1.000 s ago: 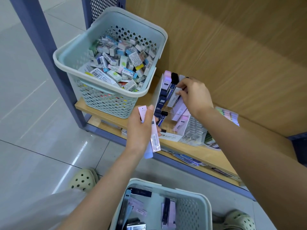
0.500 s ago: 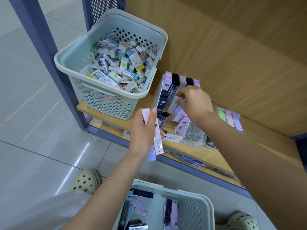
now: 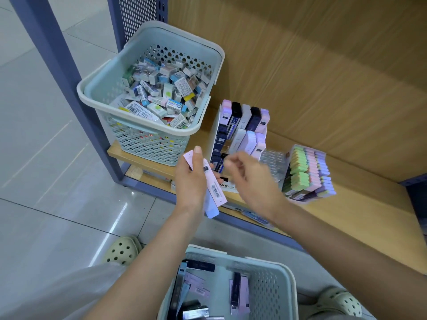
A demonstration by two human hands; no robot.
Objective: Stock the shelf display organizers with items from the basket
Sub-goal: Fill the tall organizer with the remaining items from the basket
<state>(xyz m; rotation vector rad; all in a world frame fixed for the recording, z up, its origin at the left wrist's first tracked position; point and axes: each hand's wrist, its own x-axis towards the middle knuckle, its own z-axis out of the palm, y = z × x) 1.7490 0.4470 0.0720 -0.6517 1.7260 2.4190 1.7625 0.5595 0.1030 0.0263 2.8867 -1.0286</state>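
Note:
My left hand (image 3: 191,181) grips a few slim pastel lead cases (image 3: 213,189), pink and pale blue, in front of the shelf edge. My right hand (image 3: 249,179) hovers just right of them, fingers loosely curled and holding nothing, slightly blurred. Behind both hands a white tiered display organizer (image 3: 240,132) stands on the wooden shelf (image 3: 346,204), its rows filled with upright purple, black and white cases. A pale blue basket (image 3: 272,280) near my feet holds several more cases.
A second pale blue basket (image 3: 101,98) full of small boxed erasers sits on the shelf's left end. A clear organizer with green, pink and purple items (image 3: 309,172) stands to the right. A blue shelf post (image 3: 57,65) rises at left. Green clogs rest on the tiled floor.
My right hand has pulled back out of the organizer toward my left hand, uncovering the rows of cases. My left hand kept its cases and barely moved.

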